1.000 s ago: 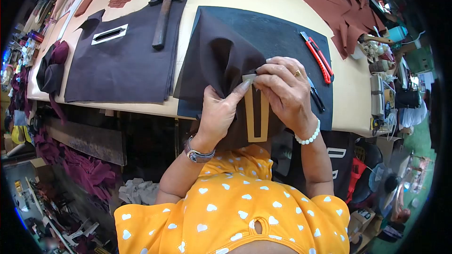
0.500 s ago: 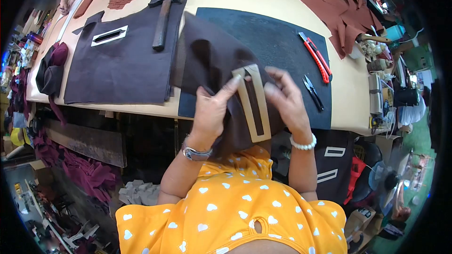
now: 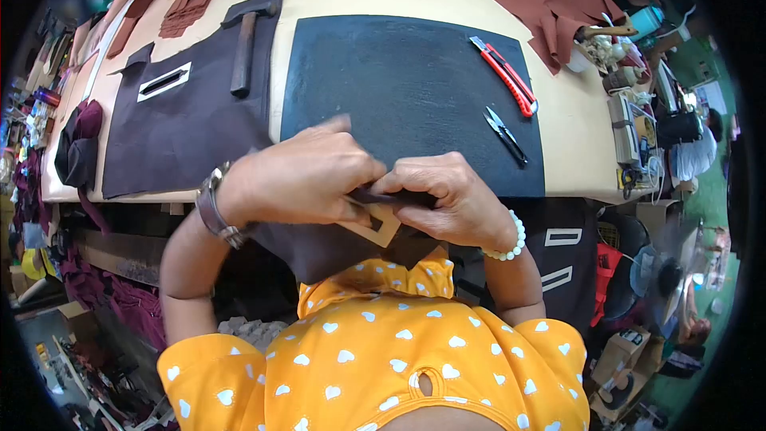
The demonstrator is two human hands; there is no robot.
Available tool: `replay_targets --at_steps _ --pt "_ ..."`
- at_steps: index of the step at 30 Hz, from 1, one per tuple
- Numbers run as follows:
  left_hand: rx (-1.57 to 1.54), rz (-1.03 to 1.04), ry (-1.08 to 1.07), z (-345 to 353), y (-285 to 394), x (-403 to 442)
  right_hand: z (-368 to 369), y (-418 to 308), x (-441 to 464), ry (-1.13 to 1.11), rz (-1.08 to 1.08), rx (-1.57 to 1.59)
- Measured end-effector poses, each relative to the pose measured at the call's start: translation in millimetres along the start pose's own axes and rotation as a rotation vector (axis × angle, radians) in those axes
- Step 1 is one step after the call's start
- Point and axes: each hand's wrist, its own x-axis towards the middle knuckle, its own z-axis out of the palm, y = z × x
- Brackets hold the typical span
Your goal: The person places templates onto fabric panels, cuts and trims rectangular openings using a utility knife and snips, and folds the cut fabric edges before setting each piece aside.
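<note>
Both hands meet in front of my body, just past the table's near edge. My left hand (image 3: 307, 179), smeared a little by motion, pinches the dark brown fabric (image 3: 319, 254). Close beside it, my right hand (image 3: 451, 199) has its fingers closed on the same fabric. A beige frame-shaped piece (image 3: 383, 227) shows on the cloth below and between the hands, its other end hidden by my left hand. The fabric hangs down over the yellow garment.
A dark cutting mat (image 3: 383, 80) bears a red cutter (image 3: 507, 78) and small snips (image 3: 506, 137). Left of it, a hammer (image 3: 243, 56) and a white frame (image 3: 164, 81) lie on stacked dark fabric (image 3: 179, 144). Rust-coloured pieces (image 3: 542, 0) lie at the back right.
The fabric has come off the mat toward my body, and the beige frame has tilted sideways. My left hand has moved over it; both hands now grip the cloth close together.
</note>
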Motion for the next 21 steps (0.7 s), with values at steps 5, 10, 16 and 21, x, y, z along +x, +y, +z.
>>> replay_targets --at_steps 5,10,16,21 --pt "-0.300 -0.160 0.020 -34.5 -27.7 -41.8 -38.9 17.0 -11.4 0.410 0.081 -0.418" --pt "0.232 -1.060 0.383 -61.0 -114.7 -220.2 -73.2 69.9 -62.8 0.505 0.532 -0.805" --pt "-0.534 -0.939 0.687 -7.5 -115.3 -219.8 -78.5 99.1 -79.0 0.477 0.761 -0.487" --pt "-1.152 -0.808 1.124 74.6 -90.5 -44.0 -46.8 77.9 -56.9 0.635 0.475 0.007"
